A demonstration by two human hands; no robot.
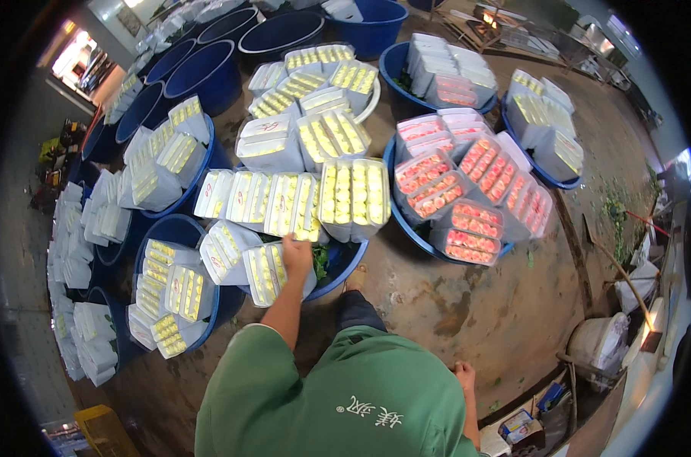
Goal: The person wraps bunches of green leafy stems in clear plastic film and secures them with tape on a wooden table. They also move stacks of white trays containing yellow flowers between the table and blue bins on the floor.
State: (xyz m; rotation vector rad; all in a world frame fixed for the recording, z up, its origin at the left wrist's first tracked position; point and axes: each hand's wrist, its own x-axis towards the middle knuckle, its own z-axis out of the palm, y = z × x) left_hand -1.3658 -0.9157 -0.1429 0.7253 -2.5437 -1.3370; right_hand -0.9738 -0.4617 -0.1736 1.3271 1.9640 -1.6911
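My left hand (297,258) reaches into a group of wrapped bundles of yellow-white roses, its fingers curled at the lower edge of one bundle (284,200). Whether the fingers grip the wrap cannot be told. Just left of this hand a smaller wrapped bundle (264,274) leans outward. These bundles stand in a blue tub (345,268), where green leaves (321,260) show. A larger pack of yellow-white roses (354,194) stands above and right of the hand. My right hand (465,375) hangs beside my green shirt, its fingers loosely bent, with nothing visible in it.
Blue tubs of wrapped roses stand close on the left (200,337). To the right is a tub (400,211) of pink rose bundles (474,231). Dark-looking empty tubs (200,77) stand farther back. A long-handled tool (620,265) and a white bucket (597,343) are at the right.
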